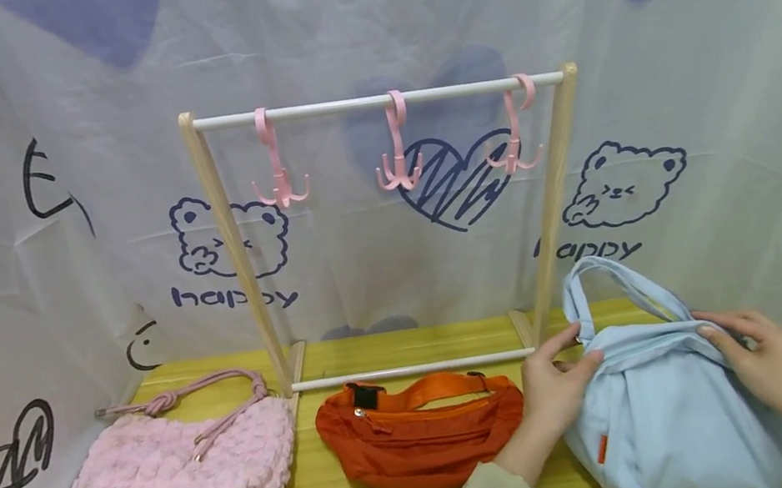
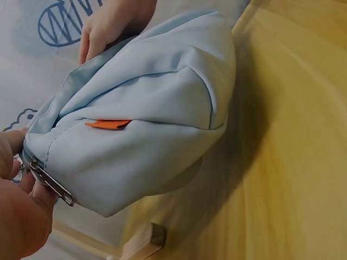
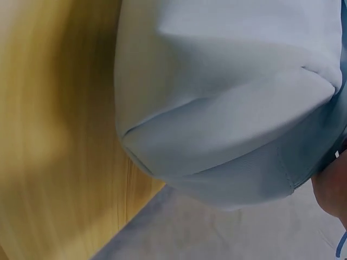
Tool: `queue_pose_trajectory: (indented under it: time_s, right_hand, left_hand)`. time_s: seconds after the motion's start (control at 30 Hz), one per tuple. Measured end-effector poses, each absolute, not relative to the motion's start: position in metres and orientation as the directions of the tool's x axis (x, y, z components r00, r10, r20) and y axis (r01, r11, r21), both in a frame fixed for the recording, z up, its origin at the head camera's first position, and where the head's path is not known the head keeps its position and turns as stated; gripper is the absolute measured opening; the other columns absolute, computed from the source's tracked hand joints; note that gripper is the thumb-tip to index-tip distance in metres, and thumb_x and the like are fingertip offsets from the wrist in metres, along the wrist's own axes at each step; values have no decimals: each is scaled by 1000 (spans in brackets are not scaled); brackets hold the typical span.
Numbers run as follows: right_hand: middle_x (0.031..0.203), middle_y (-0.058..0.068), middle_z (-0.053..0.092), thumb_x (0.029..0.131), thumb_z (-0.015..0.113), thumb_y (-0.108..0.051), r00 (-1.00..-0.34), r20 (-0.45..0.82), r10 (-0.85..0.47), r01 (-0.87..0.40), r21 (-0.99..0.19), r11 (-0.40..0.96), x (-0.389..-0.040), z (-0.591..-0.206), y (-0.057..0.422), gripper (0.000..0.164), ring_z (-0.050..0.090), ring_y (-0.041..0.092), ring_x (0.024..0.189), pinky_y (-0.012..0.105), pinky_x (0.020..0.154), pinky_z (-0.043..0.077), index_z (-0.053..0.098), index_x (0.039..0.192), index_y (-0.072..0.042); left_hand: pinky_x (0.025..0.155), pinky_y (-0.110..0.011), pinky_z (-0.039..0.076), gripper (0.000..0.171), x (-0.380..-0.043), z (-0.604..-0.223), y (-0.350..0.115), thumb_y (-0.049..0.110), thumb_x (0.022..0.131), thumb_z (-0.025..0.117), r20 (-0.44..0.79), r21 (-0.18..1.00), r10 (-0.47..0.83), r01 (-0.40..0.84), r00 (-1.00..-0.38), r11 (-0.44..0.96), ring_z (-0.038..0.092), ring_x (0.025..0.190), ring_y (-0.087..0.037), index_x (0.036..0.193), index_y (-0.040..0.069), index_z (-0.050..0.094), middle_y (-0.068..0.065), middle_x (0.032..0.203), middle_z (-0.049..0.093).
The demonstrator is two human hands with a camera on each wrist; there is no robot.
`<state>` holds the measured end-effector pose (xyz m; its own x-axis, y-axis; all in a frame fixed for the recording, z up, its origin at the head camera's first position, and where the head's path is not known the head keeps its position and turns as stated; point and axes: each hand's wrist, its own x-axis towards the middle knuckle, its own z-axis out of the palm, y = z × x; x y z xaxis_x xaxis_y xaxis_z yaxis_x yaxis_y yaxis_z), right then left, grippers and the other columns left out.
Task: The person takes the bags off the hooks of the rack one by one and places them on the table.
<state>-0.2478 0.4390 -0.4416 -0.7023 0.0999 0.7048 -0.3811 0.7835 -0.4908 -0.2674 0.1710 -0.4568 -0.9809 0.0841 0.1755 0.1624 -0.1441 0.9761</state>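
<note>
A light blue fabric handbag [image 1: 677, 412] with a small orange tag [image 1: 602, 448] stands at the right of the yellow wooden table, its handle [image 1: 619, 277] looping upward. My left hand [image 1: 552, 388] pinches the bag's top edge at its left corner, thumb in front. In the left wrist view a metal zipper pull [image 2: 51, 182] hangs beside those fingers. At the opposite corner my right hand [image 1: 764, 357] grips the rim, thumb on the front fabric; only a small part of this hand [image 3: 332, 187] shows in the right wrist view.
Behind stands a wooden-sided rack with a white rod [image 1: 333, 107] bearing three pink hooks, such as the middle hook [image 1: 399, 158]. An orange waist bag [image 1: 424, 445] lies left of my left hand. A pink puffy handbag [image 1: 176, 483] lies far left. Printed cloth [image 1: 342, 15] hangs around the table.
</note>
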Motion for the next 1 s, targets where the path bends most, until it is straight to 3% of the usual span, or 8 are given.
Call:
queue_pose_trajectory:
  time_s: [0.23,0.37,0.47,0.6,0.67,0.73,0.9,1.0]
  right_hand:
    - [99,-43,50,93,78,-9,-771,635,50,-297,-428,853,-257,-439,459,18,43,-19,83,21,65,38,79,108,0]
    - [95,-18,66,93,78,-12,-811,583,49,-248,-419,874,-261,-443,464,18,44,-16,80,23,63,38,80,107,-1]
    - [98,8,73,95,77,-13,-833,551,58,-214,-417,883,-263,-448,465,17,46,-13,81,25,64,39,80,107,-1]
    - [107,28,70,99,72,-14,-867,495,59,-180,-421,889,-267,-454,468,22,68,25,93,45,75,48,78,110,3]
    - [110,33,68,101,69,-16,-883,466,56,-168,-424,890,-271,-457,470,24,64,50,100,57,78,47,76,112,5]
    - [113,35,67,102,68,-18,-900,433,50,-157,-428,890,-275,-459,472,27,60,58,104,63,80,46,75,114,5]
    - [119,37,65,105,64,-23,-932,360,42,-127,-433,893,-284,-465,476,34,58,60,109,66,83,47,73,119,7]
    - [116,37,66,105,65,-21,-940,339,31,-124,-425,897,-288,-468,477,34,59,59,108,67,84,48,72,119,8]
  left_hand:
    - [59,-16,51,44,-270,-467,182,12,89,84,151,975,101,132,-983,-177,61,63,0,130,24,75,14,116,70]
    - [61,-17,52,45,-273,-472,185,11,90,82,142,977,109,122,-984,-173,62,65,0,132,23,74,11,118,70]
    - [62,-17,52,46,-276,-475,188,10,91,81,116,984,118,97,-986,-151,63,66,-1,134,24,73,11,120,70]
    - [59,-18,47,48,-282,-477,191,9,92,76,78,992,121,66,-990,-103,54,58,-3,137,23,71,10,123,69]
    - [59,-18,44,49,-285,-478,193,8,92,74,65,995,117,56,-991,-81,49,55,-4,139,21,69,7,126,69]
    - [61,-19,44,49,-288,-479,194,8,93,73,51,997,112,44,-992,-61,44,54,-6,140,19,68,5,130,69]
    - [79,-22,50,49,-294,-486,196,9,93,74,42,999,101,42,-994,-7,58,79,-13,141,16,67,0,133,69]
    - [98,-30,50,50,-296,-490,197,10,93,74,28,1000,101,28,-994,2,61,111,-19,142,15,66,-2,133,68]
